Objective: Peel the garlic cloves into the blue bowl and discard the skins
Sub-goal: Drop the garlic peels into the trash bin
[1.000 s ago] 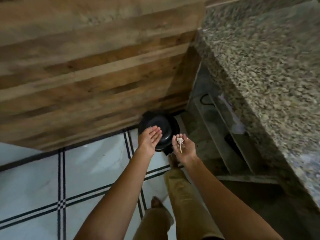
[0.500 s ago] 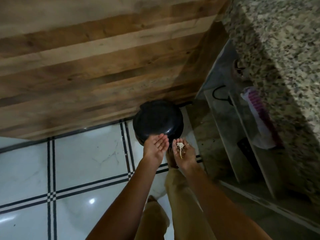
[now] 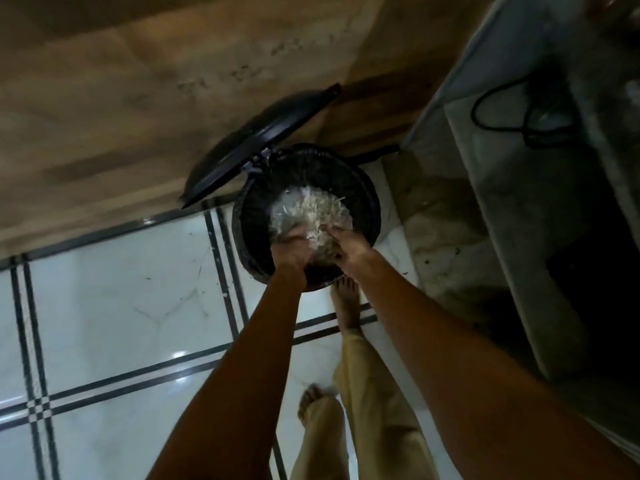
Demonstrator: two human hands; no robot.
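A black pedal bin (image 3: 375, 209) stands on the floor against the wood-look wall, its lid (image 3: 256, 143) swung up. Pale garlic skins (image 3: 311, 211) lie in a heap on clear plastic inside it. Both my hands hang over the bin's near side, turned down toward the heap. My left hand (image 3: 291, 249) and my right hand (image 3: 346, 249) are close together with loose fingers, blurred, and hold nothing I can make out. The blue bowl and the cloves are out of view.
My bare foot (image 3: 346, 299) is at the bin's base and the other foot (image 3: 311, 403) is further back on the white tiled floor (image 3: 121, 306). A stone shelf unit (image 3: 502, 202) with a black cable (image 3: 498, 112) rises at the right.
The bin's lid has swung up. Both hands moved forward over the bin and turned palms down; the small skin that lay on my right palm is gone from it.
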